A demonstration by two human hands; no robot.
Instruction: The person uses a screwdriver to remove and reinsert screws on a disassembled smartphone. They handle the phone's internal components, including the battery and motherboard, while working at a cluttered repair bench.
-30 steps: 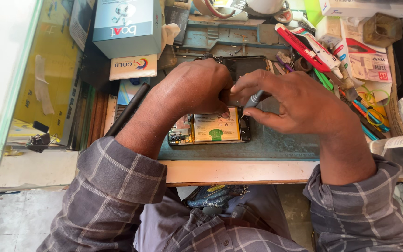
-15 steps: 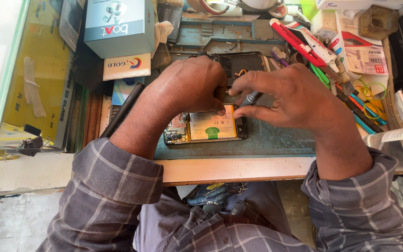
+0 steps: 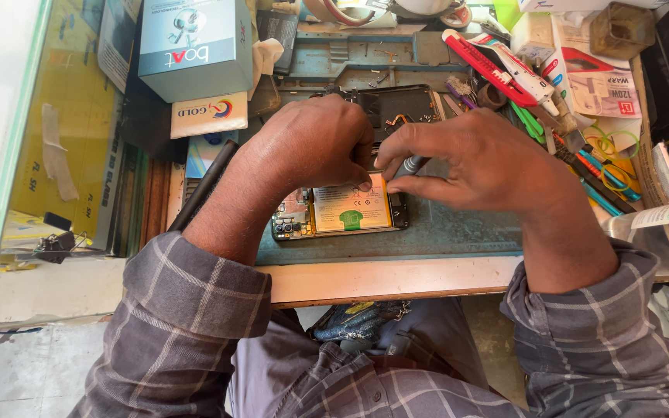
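An opened phone (image 3: 342, 213) lies on the green work mat (image 3: 443, 232), its pale battery and circuit board showing. My left hand (image 3: 311, 143) rests on its upper part, fingers curled down and pressing on it. My right hand (image 3: 474, 159) pinches a small grey screwdriver (image 3: 410, 165) whose tip points down at the phone's right end. A black back cover (image 3: 396, 104) lies just behind the hands. Where the tip meets the phone is hidden by my fingers.
A light blue box (image 3: 195, 46) and a small white box (image 3: 210, 114) stand at the back left. Red cutters (image 3: 489, 70), tweezers, green and blue tools and rubber bands crowd the right. A glass pane (image 3: 9, 155) borders the left. The wooden desk edge (image 3: 396, 279) runs in front.
Both hands stay on the phone with slight shifts. The view has tilted a little, so the desk sits slightly lower and more to the left in the picture.
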